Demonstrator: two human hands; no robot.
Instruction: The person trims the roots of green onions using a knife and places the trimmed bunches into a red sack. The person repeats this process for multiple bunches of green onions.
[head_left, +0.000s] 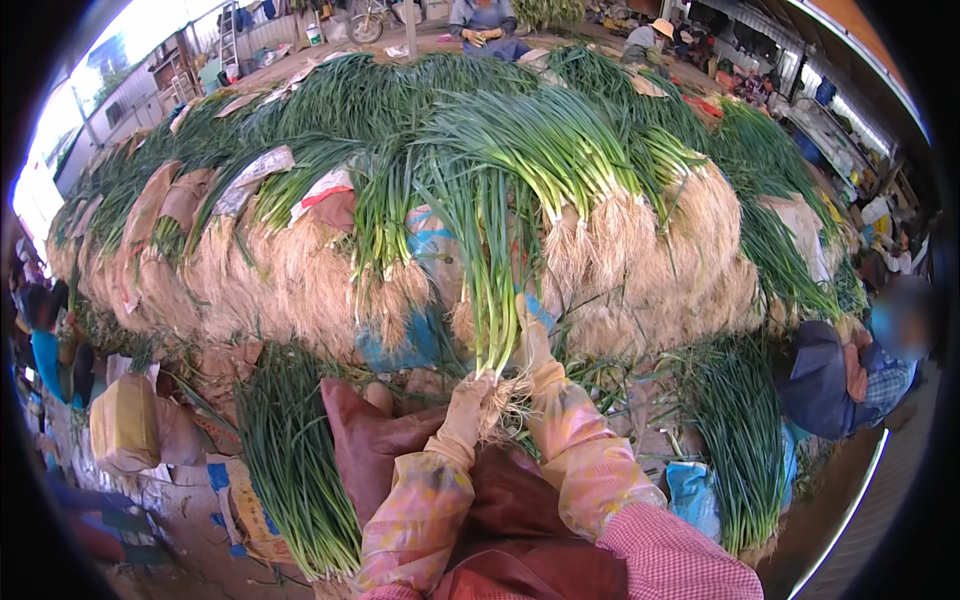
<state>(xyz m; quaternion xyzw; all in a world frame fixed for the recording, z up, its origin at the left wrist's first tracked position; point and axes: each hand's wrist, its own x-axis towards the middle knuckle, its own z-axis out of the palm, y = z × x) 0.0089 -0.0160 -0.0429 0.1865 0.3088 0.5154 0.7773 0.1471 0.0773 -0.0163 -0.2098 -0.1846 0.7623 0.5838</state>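
Note:
My gloved left hand (466, 405) is closed around the root end of a bunch of green onions (489, 300), whose leaves point away from me. Just right of the stems is my gloved right hand (531, 341), raised beside the bunch; whether its fingers grip anything cannot be told. Stringy pale roots (504, 401) hang between the two hands. Beyond them, trimmed-looking bunches with white ends (592, 187) lie on top of a long heap of green onions with pale roots (660, 277).
Green onion piles lie on the ground at left (300, 465) and right (739, 442). A yellowish block-shaped container (125, 424) stands at left. A co-worker (855, 367) sits at right; another (484, 34) sits behind the heap. Loose leaves litter the ground.

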